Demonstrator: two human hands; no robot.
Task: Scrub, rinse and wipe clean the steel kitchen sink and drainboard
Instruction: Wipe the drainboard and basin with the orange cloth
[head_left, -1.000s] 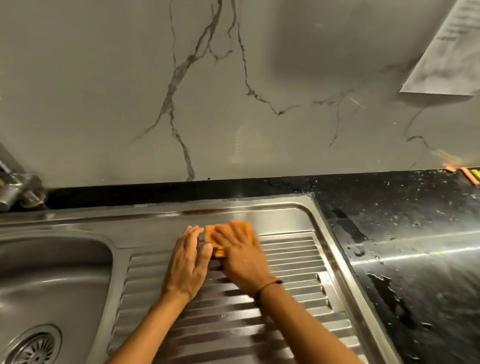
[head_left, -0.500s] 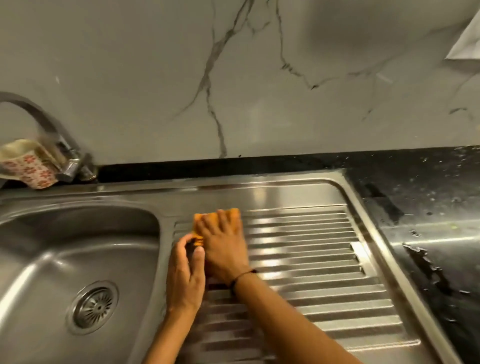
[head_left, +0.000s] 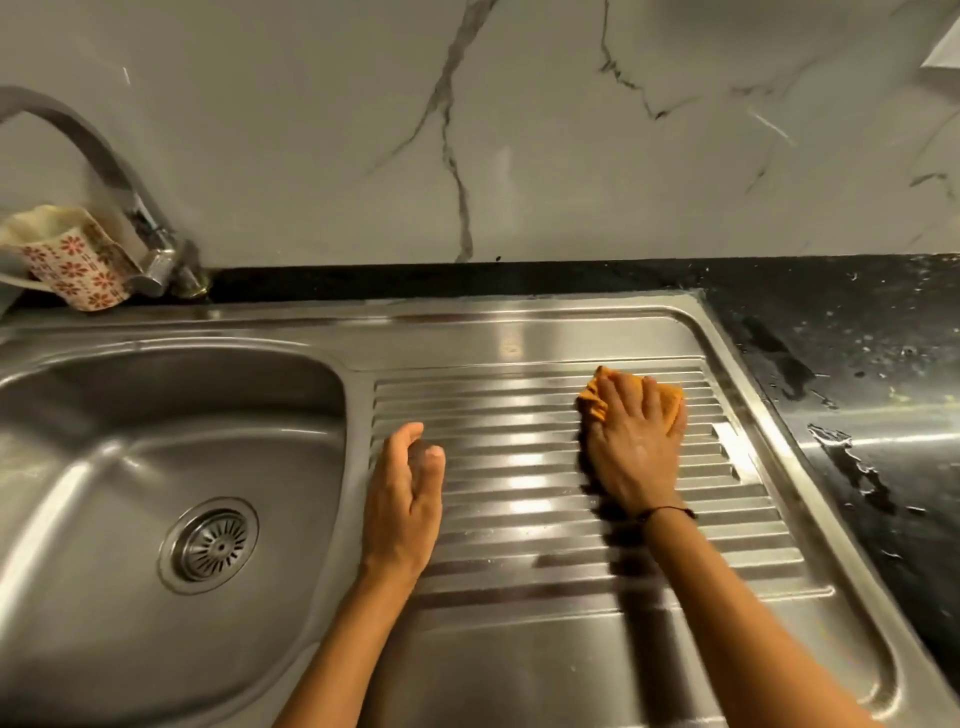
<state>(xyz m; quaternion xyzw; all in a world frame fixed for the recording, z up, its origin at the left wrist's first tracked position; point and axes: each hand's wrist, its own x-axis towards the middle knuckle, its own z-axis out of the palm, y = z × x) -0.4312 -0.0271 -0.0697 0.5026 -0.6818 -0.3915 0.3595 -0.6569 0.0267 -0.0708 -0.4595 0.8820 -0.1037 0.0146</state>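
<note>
The steel sink bowl (head_left: 104, 467) with its round drain (head_left: 210, 545) fills the left. To its right lies the ribbed drainboard (head_left: 519, 499). My right hand (head_left: 634, 447) presses an orange cloth (head_left: 595, 397) flat on the ribs near the board's far right, fingers spread over it. My left hand (head_left: 405, 499) hovers or rests at the board's left edge beside the bowl, fingers loosely curled and holding nothing.
A curved steel tap (head_left: 104, 171) stands at the back left with a flower-patterned mug (head_left: 67, 260) beside it. A wet black countertop (head_left: 857, 389) runs along the right. The marble wall (head_left: 467, 130) rises behind the sink.
My right hand has slid the orange cloth from the drainboard's left part to its far right. My left hand has come off the cloth and stayed at the left edge.
</note>
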